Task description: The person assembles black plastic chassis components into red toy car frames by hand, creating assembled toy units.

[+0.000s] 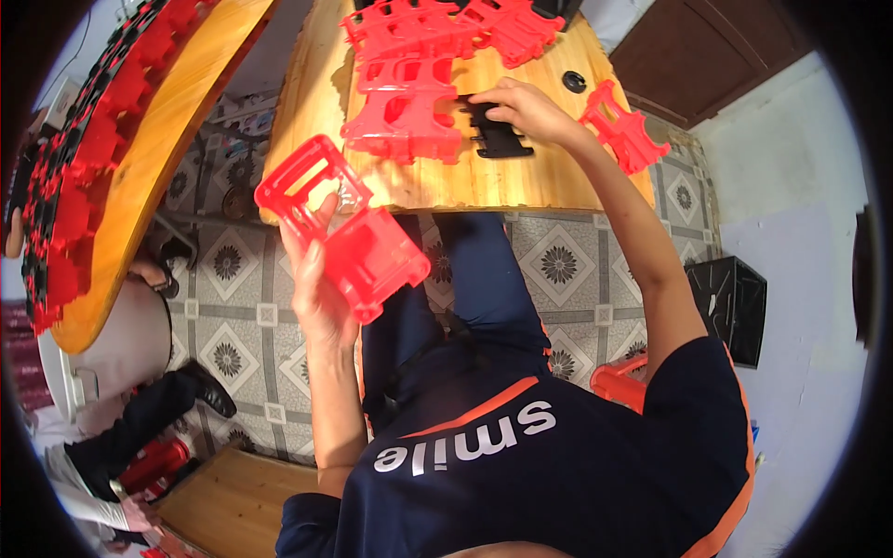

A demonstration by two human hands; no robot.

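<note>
The left hand (pixel 316 279) has its grip closed on a red frame (pixel 344 228), lifted above the patterned floor (pixel 567 270) just off the counter (pixel 521 177). Farther off, the right hand (pixel 526 112) rests fingers on a black part (pixel 493 130) lying on the counter beside stacked red pieces (pixel 405 102); whether it grips the part I cannot tell.

We are in a small workshop, with piles of red plastic parts (pixel 405 93) on a wooden worktop (pixel 484 177) over a patterned tile floor (pixel 558 265).
</note>
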